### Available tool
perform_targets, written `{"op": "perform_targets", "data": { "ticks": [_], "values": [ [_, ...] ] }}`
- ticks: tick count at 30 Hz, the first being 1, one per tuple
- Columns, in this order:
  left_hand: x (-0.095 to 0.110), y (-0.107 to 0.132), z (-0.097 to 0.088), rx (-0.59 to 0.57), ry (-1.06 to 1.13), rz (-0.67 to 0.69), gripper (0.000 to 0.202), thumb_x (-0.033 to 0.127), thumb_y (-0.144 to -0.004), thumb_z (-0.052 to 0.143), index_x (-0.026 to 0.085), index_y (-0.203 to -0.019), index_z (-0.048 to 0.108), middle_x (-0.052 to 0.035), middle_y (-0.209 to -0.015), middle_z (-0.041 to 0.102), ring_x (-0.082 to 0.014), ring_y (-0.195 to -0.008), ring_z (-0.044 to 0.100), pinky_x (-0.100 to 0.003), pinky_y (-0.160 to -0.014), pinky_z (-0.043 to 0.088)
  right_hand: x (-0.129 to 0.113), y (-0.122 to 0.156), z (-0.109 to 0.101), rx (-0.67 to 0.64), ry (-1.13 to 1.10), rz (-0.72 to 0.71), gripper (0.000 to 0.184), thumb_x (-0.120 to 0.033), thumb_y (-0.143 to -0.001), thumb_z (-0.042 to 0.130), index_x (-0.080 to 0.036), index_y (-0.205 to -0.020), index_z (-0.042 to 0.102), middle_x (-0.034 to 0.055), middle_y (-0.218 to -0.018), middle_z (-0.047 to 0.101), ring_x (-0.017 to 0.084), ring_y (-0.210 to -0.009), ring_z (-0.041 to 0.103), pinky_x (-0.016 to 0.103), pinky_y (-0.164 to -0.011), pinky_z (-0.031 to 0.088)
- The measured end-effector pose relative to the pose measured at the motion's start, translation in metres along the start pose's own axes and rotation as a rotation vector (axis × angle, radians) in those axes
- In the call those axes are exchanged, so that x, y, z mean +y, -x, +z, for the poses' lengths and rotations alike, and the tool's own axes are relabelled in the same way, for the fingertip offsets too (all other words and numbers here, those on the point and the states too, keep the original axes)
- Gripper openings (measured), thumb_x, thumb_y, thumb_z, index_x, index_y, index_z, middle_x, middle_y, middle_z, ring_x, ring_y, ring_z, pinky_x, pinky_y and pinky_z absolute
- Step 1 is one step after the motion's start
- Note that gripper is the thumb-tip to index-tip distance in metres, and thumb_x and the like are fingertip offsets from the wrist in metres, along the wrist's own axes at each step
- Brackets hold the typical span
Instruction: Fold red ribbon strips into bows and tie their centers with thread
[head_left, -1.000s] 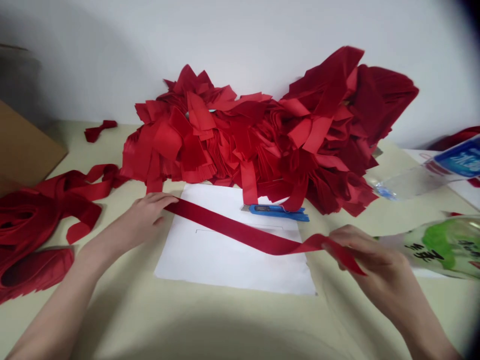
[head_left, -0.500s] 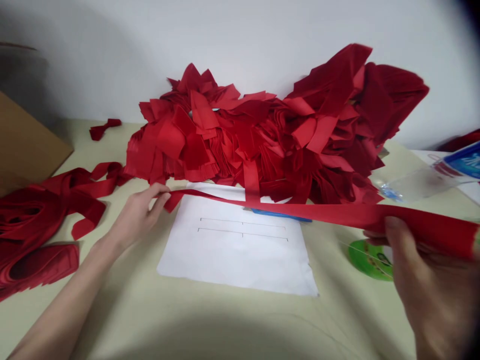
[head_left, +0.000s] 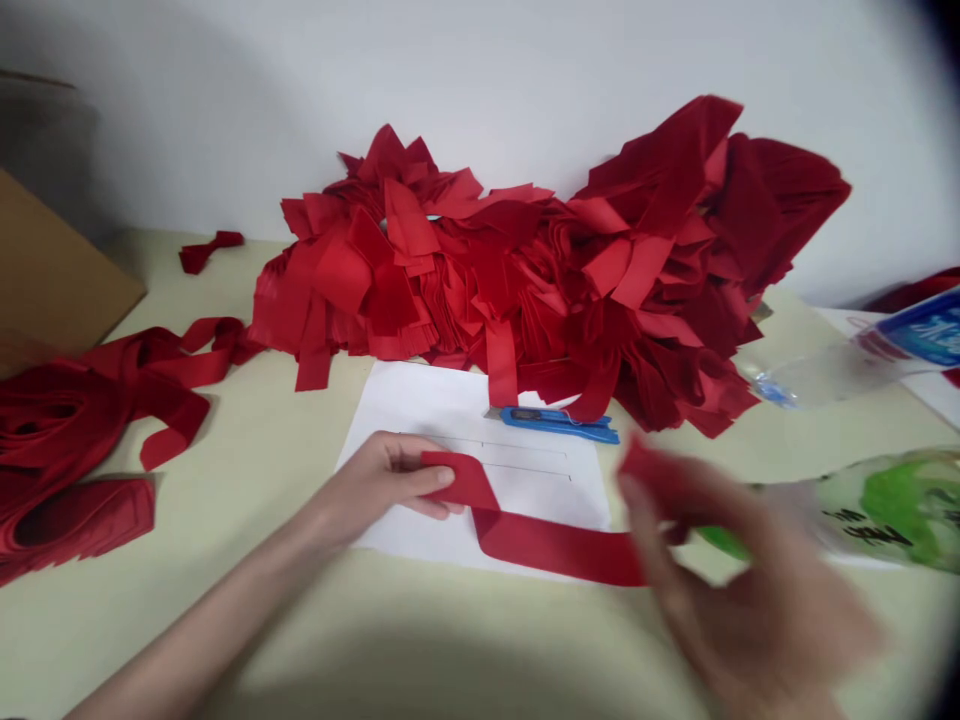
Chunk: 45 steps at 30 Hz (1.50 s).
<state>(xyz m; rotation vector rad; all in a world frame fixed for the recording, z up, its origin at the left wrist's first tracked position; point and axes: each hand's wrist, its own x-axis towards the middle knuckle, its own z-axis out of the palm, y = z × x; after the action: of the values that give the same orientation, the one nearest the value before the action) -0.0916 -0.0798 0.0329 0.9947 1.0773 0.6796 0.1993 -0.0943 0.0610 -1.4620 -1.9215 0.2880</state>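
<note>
slackened since half a second ago, the red ribbon strip (head_left: 547,545) now curls along the near edge of the white paper (head_left: 420,400) instead of spanning above it. the left hand (head_left: 375,485) pinches its folded end by the ruled lines. the right hand (head_left: 735,580) is blurred and seems closed on the other end, though i cannot tell. this looks like sizing the strip against the lines, so the next move calls for pulling it flat. a blue cutter (head_left: 559,423) lies just behind.

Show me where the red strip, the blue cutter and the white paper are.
strip (head_left: 555,545), head view, flat middle stretch at the paper's near edge.
cutter (head_left: 559,423), head view, middle of its blue body.
paper (head_left: 420,400), head view, bare part near its far left corner.
</note>
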Motion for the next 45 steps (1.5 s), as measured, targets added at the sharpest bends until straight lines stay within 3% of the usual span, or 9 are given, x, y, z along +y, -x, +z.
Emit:
{"op": "perform_targets", "data": {
  "ticks": [2, 4, 16, 19, 23, 28, 31, 35, 45],
  "values": [
    [0.000, 0.000, 0.016, -0.030, 0.088, 0.017, 0.023, 0.032, -0.080, 0.062, 0.016, -0.095, 0.070, -0.0059, -0.090, 0.072, -0.0184, -0.085, 0.067, -0.031, -0.078, 0.054, -0.027, 0.002, 0.033, -0.081, 0.124, -0.491, 0.036, -0.010, -0.080, 0.057, -0.020, -0.114, 0.055, 0.0030, -0.071, 0.060, 0.016, -0.062, 0.054, 0.027, -0.055, 0.039],
    [0.000, 0.002, 0.023, -0.075, 0.143, 0.016, 0.023, 0.031, -0.081, 0.061, 0.015, -0.096, 0.069, -0.0064, -0.092, 0.071, -0.0190, -0.088, 0.066, -0.032, -0.081, 0.054, -0.042, 0.003, 0.054, -0.131, 0.152, -0.670, 0.031, -0.007, -0.083, 0.049, -0.014, -0.113, 0.056, 0.0045, -0.071, 0.059, 0.016, -0.064, 0.054, 0.028, -0.054, 0.040],
    [-0.005, 0.009, 0.024, -0.169, 0.174, -0.054, 0.031, 0.043, -0.084, 0.055, 0.015, -0.079, 0.067, -0.0001, -0.072, 0.065, -0.0170, -0.075, 0.068, -0.034, -0.079, 0.054, -0.044, 0.005, 0.061, -0.120, 0.180, -0.833, 0.029, -0.006, -0.084, 0.046, -0.003, -0.110, 0.059, 0.0101, -0.078, 0.063, 0.019, -0.070, 0.058, 0.031, -0.055, 0.046],
    [0.000, 0.009, 0.024, -0.230, 0.113, -0.008, 0.019, 0.029, -0.082, 0.060, 0.015, -0.091, 0.069, -0.0027, -0.081, 0.070, -0.0172, -0.079, 0.068, -0.031, -0.077, 0.055, -0.047, 0.000, 0.060, -0.245, 0.033, -0.691, 0.028, -0.023, -0.086, 0.055, -0.009, -0.110, 0.059, 0.0073, -0.079, 0.063, 0.018, -0.070, 0.057, 0.030, -0.056, 0.048],
    [0.009, 0.018, 0.017, -0.361, 0.037, 0.015, 0.017, 0.025, -0.085, 0.056, 0.017, -0.089, 0.070, -0.0040, -0.082, 0.073, -0.0173, -0.077, 0.069, -0.029, -0.073, 0.054, -0.044, -0.014, 0.049, -0.549, -0.263, -0.333, 0.057, -0.041, -0.075, 0.067, -0.022, -0.126, 0.049, 0.0076, -0.112, 0.060, 0.021, -0.103, 0.055, 0.036, -0.086, 0.049],
    [0.020, 0.028, -0.004, -0.316, -0.072, 0.031, 0.020, 0.029, -0.087, 0.053, 0.016, -0.094, 0.067, -0.0062, -0.079, 0.073, -0.0200, -0.075, 0.070, -0.031, -0.071, 0.054, -0.024, -0.034, 0.039, -1.048, -0.471, -0.022, 0.019, -0.038, -0.081, 0.060, -0.021, -0.087, 0.066, -0.0022, -0.081, 0.064, 0.012, -0.073, 0.059, 0.026, -0.075, 0.049],
    [0.016, 0.023, -0.023, -0.095, -0.160, 0.042, 0.023, 0.035, -0.086, 0.053, 0.017, -0.097, 0.063, -0.0056, -0.076, 0.072, -0.0203, -0.074, 0.069, -0.032, -0.071, 0.055, -0.005, -0.043, 0.036, -0.979, -0.495, 0.193, 0.026, -0.043, -0.081, 0.058, -0.018, -0.080, 0.064, -0.0017, -0.074, 0.060, 0.012, -0.069, 0.056, 0.023, -0.063, 0.047],
    [0.006, 0.012, -0.041, 0.156, -0.235, 0.006, 0.022, 0.039, -0.081, 0.058, 0.018, -0.081, 0.062, -0.0015, -0.075, 0.066, -0.0185, -0.076, 0.068, -0.032, -0.077, 0.055, 0.017, -0.047, 0.032, -0.847, -0.596, 0.361, 0.030, -0.046, -0.080, 0.058, -0.017, -0.087, 0.065, 0.0017, -0.079, 0.063, 0.017, -0.077, 0.059, 0.029, -0.069, 0.049],
    [0.000, 0.005, -0.037, 0.409, -0.208, 0.001, 0.024, 0.031, -0.066, 0.071, 0.017, -0.058, 0.054, 0.0063, -0.056, 0.044, -0.0089, -0.056, 0.051, -0.024, -0.065, 0.054, 0.042, -0.046, 0.034, -0.433, -0.703, 0.590, 0.033, -0.036, -0.066, 0.076, -0.019, -0.093, 0.068, 0.0015, -0.075, 0.063, 0.012, -0.066, 0.056, 0.025, -0.061, 0.046]
  ]
}}
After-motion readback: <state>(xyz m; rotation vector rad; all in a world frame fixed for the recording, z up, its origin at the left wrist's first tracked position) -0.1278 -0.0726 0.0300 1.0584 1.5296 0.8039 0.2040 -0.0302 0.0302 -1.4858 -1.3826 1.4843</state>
